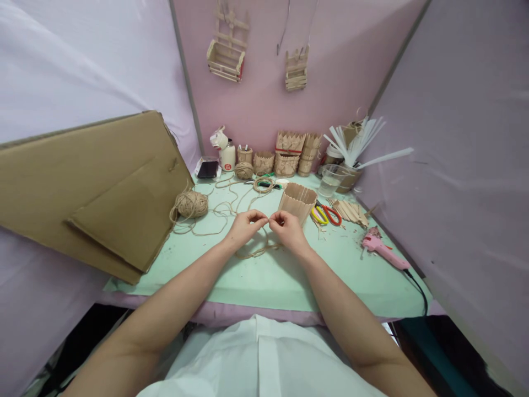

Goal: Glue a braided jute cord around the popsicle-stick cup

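My left hand (249, 225) and my right hand (286, 227) meet over the middle of the table, fingertips pinched close together. Between them they hold twine (264, 242), whose loose length loops down onto the tabletop below; the exact bit in the fingertips is too small to make out. Just behind my right hand stands a cup-shaped holder made of wooden craft sticks (298, 199), open at the top. Strands of the same twine trail leftward to a large ball of twine (192, 204).
Right of the holder lie scissors (332, 215), loose craft sticks (349, 212) and a pink glue gun (384, 249) with its cord. A clear plastic cup (330, 181) and several stick containers (286, 164) line the back. A big cardboard piece (111, 187) leans at left.
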